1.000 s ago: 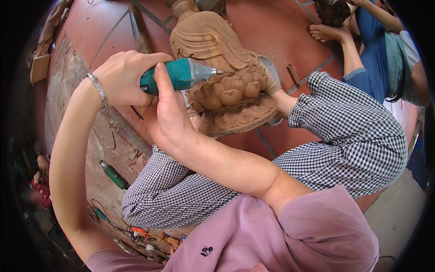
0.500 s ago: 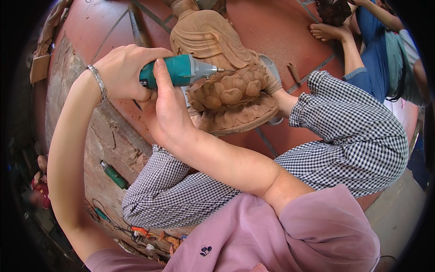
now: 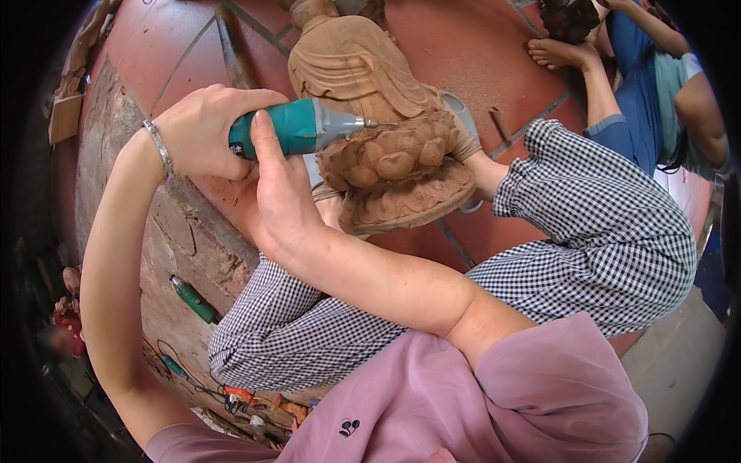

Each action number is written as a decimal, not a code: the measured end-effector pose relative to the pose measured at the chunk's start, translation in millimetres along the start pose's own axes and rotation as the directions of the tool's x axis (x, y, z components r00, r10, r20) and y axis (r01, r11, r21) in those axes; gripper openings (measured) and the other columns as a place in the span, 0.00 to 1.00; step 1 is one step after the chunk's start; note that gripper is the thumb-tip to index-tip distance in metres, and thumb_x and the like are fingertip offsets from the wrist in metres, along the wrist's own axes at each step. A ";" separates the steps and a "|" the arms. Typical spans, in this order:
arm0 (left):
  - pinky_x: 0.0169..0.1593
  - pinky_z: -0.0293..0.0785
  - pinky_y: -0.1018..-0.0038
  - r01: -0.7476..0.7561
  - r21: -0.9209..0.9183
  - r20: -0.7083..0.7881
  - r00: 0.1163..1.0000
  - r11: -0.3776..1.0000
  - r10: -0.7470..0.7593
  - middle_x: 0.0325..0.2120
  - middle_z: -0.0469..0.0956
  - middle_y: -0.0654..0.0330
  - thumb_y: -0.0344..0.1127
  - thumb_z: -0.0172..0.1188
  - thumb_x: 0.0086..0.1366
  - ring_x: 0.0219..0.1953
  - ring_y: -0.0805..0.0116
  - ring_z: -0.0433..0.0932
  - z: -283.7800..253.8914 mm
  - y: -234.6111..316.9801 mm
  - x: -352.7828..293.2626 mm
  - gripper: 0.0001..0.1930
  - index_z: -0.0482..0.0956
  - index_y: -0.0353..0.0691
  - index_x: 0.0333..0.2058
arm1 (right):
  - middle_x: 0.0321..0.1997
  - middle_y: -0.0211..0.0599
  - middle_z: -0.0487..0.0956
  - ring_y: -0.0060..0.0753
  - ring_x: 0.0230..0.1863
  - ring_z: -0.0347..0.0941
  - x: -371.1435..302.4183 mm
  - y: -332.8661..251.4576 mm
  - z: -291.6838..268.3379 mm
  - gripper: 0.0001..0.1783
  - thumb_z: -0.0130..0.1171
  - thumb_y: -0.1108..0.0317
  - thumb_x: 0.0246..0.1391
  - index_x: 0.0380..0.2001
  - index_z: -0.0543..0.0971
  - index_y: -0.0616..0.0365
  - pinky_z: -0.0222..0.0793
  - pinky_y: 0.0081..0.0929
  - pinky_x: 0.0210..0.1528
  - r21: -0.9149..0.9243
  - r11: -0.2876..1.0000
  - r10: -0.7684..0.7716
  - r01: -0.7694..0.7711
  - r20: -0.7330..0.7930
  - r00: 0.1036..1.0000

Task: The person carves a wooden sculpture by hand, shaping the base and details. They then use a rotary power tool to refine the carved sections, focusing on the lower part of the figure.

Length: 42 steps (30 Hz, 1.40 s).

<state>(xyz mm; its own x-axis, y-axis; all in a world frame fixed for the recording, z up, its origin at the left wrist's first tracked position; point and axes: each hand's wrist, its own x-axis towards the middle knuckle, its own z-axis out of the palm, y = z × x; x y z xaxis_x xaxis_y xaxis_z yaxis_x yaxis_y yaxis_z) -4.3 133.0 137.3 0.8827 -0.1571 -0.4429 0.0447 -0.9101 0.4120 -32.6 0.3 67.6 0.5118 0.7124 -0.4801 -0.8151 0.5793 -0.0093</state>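
Observation:
A teal and grey rotary grinder (image 3: 292,127) lies sideways in my two hands, its thin metal bit pointing right. My left hand (image 3: 207,130), wearing a bracelet, is wrapped round the rear of its body. From below, my right hand (image 3: 285,193) grips it too, thumb laid up along the casing. The bit sits at the upper edge of the petalled base (image 3: 394,158) of a carved wooden statue (image 3: 351,69); whether it touches the wood I cannot tell. The statue lies with its base toward me, between my feet, its head cut off by the frame's top.
A second green rotary tool (image 3: 193,299) lies on the rough ground to the left. Cords and small tools (image 3: 247,397) are scattered at lower left. Another person's bare foot (image 3: 563,55) is at the upper right, by a dark carved piece (image 3: 570,19). A wood chip (image 3: 500,123) rests on the tiles.
Both hands and the grinder have shifted slightly left, drawing the bit a little back along the petalled base. The statue stays almost still. At far right, the other person's arm has moved.

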 end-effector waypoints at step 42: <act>0.53 0.77 0.58 -0.026 0.007 -0.021 0.999 1.000 0.026 0.43 0.81 0.48 0.32 0.72 0.36 0.47 0.44 0.79 13.1 -18.1 -2.7 0.39 0.77 0.39 0.54 | 0.62 0.39 0.69 0.29 0.63 0.66 3.3 12.3 -10.0 0.33 0.59 0.52 0.67 0.62 0.59 0.62 0.68 0.28 0.62 -0.065 0.997 -0.036 0.034 -0.034 0.999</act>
<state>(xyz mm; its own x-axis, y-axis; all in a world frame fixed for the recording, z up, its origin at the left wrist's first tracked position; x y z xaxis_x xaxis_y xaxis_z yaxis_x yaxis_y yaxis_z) -13.6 144.9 120.5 0.8931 -0.1731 -0.4152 0.0181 -0.9084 0.4177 -43.6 5.9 57.1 0.5314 0.6774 -0.5086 -0.8133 0.5760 -0.0826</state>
